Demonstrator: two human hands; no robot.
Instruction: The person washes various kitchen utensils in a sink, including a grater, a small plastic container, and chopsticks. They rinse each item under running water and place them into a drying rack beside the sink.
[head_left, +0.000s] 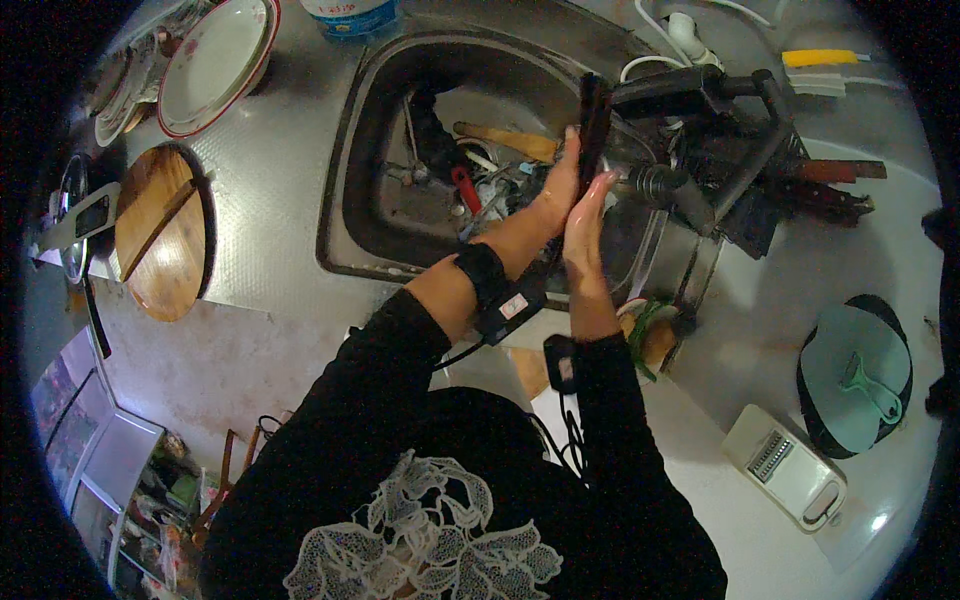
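A dark brown bundle of long thin sticks (594, 124), apparently chopsticks, is pressed between my two palms over the right part of the metal sink (375, 71). My left hand (562, 176) lies along its left side, fingers pointing up the picture. From the right, my wet right hand (587, 214) bears against the lower part. The black faucet (656, 184) reaches close to my right fingertips. Beneath and left of my hands, the sink holds a wooden utensil (510, 141), a red handle (466, 190) and a heap of metal utensils, partly hidden by my left forearm.
Plates (214, 71) stand at the upper left, above a round wooden board (169, 247). A blue and white tub (352, 16) is behind the sink. Knives with dark handles (832, 199) lie right of the faucet. A white grater (787, 469) and a green peeler (870, 390) lie lower right.
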